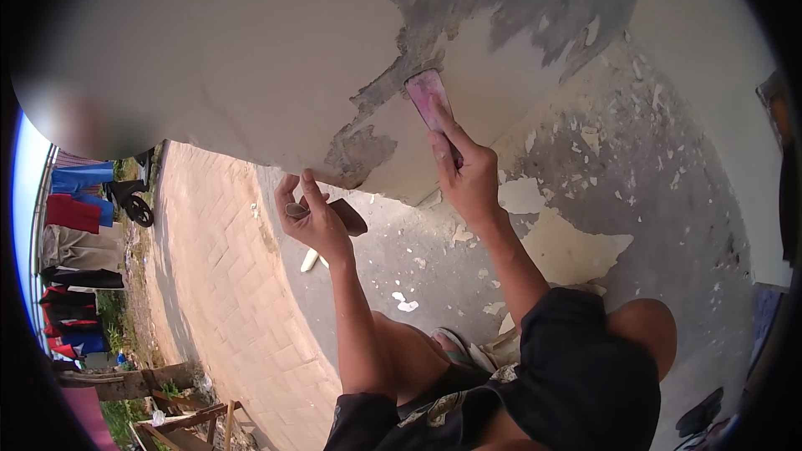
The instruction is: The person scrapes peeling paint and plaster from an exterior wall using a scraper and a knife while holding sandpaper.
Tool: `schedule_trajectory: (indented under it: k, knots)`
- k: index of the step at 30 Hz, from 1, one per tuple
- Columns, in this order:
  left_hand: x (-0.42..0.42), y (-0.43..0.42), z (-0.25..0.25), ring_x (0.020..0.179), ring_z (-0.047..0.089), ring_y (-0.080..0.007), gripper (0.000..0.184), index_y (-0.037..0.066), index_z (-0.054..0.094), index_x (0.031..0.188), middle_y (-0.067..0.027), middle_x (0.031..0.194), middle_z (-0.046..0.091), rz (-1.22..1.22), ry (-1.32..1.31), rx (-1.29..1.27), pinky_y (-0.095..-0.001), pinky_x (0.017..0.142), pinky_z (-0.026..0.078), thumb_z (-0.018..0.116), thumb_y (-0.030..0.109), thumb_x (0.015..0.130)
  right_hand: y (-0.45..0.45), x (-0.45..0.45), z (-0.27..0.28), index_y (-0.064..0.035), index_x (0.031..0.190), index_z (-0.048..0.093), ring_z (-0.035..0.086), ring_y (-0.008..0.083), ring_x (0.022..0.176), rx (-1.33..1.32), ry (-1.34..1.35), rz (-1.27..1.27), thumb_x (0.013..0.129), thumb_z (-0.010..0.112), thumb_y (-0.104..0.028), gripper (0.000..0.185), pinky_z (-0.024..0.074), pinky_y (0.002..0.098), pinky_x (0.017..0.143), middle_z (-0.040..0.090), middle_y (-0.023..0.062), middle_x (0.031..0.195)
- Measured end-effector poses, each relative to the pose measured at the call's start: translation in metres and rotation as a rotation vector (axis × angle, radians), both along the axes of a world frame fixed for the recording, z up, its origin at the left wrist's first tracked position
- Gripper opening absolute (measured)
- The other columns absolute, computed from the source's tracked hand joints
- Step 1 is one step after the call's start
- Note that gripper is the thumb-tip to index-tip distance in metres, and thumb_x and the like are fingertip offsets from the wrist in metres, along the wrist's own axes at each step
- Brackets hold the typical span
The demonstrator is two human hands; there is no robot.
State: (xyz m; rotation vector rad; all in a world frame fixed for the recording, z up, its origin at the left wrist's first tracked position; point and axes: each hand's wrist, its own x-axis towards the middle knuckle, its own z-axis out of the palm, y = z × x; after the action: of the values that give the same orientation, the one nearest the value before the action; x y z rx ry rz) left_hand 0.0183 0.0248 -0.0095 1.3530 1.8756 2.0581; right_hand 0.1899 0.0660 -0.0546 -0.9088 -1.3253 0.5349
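My right hand [469,174] is closed around a scraper [428,93], index finger stretched along its pink-stained flat blade. The blade's end touches the wall [292,58], where pale coating borders bare grey patches. Beside the wall's lower edge, my left hand [316,224] has its fingers curled round a dark flat-bladed tool [349,217], whose rounded handle end shows between the fingers. Its thumb and a fingertip are at the edge of the pale coating. Most of that tool's handle is hidden by the hand.
Large peeled pieces of coating [572,250] and small flakes lie on the grey floor [668,242] near my sandalled foot [455,347]. A paved path [217,242] runs at left, with hanging clothes [79,259] and a wooden frame [196,426] beyond. Another wall [710,58] stands at right.
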Motion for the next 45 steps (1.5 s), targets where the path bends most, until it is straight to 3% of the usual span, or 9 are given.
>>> schedule_trajectory:
  k: [7,12,14,17,21,31,36,39,45]
  knots:
    - [0.001,-0.003,0.003,0.083,0.057,-0.0094,0.025,-0.002,0.06,0.104,-0.008,0.098,0.062,-0.007,-0.035,-0.077,-0.024,0.059,0.044,0.061,0.021,0.094,0.019,0.018,0.022,-0.0132,0.134,0.053,0.054,0.0083,0.058,0.008,-0.04,0.024,0.09,0.061,-0.006,0.045,0.0473,0.0228,0.057,0.066,0.0102,0.116]
    - [0.001,0.002,0.0,0.077,0.057,-0.009,0.025,-0.002,0.06,0.104,-0.0083,0.099,0.062,0.015,-0.026,-0.013,-0.0236,0.059,0.045,0.062,0.021,0.093,0.021,0.011,0.014,-0.0121,0.134,0.052,0.054,0.0091,0.06,0.131,-0.116,-0.048,0.089,0.06,-0.002,0.047,0.0474,0.0228,0.057,0.068,0.0124,0.11]
    - [0.004,0.001,0.0,0.071,0.057,-0.0082,0.024,-0.002,0.061,0.104,-0.0066,0.096,0.061,0.028,0.003,-0.008,-0.0224,0.058,0.045,0.063,0.019,0.093,0.011,0.014,0.015,-0.0125,0.135,0.052,0.058,0.0105,0.062,-0.098,-0.038,0.114,0.089,0.061,-0.002,0.048,0.0495,0.0249,0.06,0.069,0.0127,0.108]
    - [0.005,-0.001,-0.003,0.073,0.057,-0.0083,0.024,-0.002,0.061,0.103,-0.0073,0.096,0.061,0.042,-0.009,-0.011,-0.0221,0.057,0.045,0.064,0.019,0.092,0.005,0.013,0.014,-0.013,0.135,0.051,0.061,0.0114,0.065,-0.135,-0.016,0.107,0.088,0.061,-0.002,0.05,0.0501,0.026,0.06,0.069,0.0123,0.104]
    - [0.005,0.007,0.002,0.073,0.057,-0.0087,0.025,-0.002,0.061,0.104,-0.0076,0.095,0.061,0.03,-0.02,0.03,-0.0223,0.056,0.044,0.064,0.02,0.092,0.021,0.007,0.003,-0.0133,0.136,0.05,0.059,0.0092,0.064,0.181,-0.095,-0.037,0.088,0.06,0.0,0.051,0.0481,0.0232,0.058,0.07,0.011,0.1]
    - [0.005,0.0,0.002,0.073,0.057,-0.0076,0.023,-0.002,0.06,0.104,-0.007,0.097,0.061,0.046,-0.013,-0.024,-0.0218,0.056,0.045,0.063,0.018,0.092,0.007,0.008,0.006,-0.0144,0.138,0.049,0.051,0.0054,0.059,-0.093,0.002,0.108,0.091,0.059,-0.004,0.049,0.0446,0.0207,0.054,0.07,0.0105,0.101]
    - [0.001,0.007,0.0,0.075,0.056,-0.0084,0.024,-0.002,0.061,0.105,-0.0065,0.097,0.061,0.028,0.009,0.004,-0.0227,0.058,0.044,0.063,0.02,0.093,0.021,0.0,0.001,-0.0145,0.138,0.048,0.042,0.0036,0.055,0.163,-0.049,-0.022,0.092,0.059,-0.005,0.049,0.0394,0.0182,0.051,0.069,0.0049,0.087]
    - [0.004,-0.001,0.0,0.08,0.057,-0.009,0.026,0.0,0.061,0.106,-0.0065,0.097,0.062,0.041,-0.027,-0.043,-0.0237,0.059,0.044,0.062,0.022,0.093,0.009,0.006,0.008,-0.0145,0.138,0.049,0.042,0.004,0.055,0.006,0.038,0.068,0.092,0.058,-0.005,0.048,0.0391,0.0172,0.052,0.066,0.0025,0.079]
    - [0.004,0.005,0.003,0.069,0.053,-0.0063,0.024,-0.002,0.059,0.104,-0.0051,0.095,0.059,0.027,-0.033,-0.002,-0.0223,0.059,0.044,0.063,0.019,0.093,0.015,0.008,0.009,-0.0141,0.137,0.05,0.044,0.0039,0.056,-0.018,0.003,0.075,0.091,0.059,-0.003,0.048,0.0403,0.0166,0.054,0.066,0.0027,0.079]
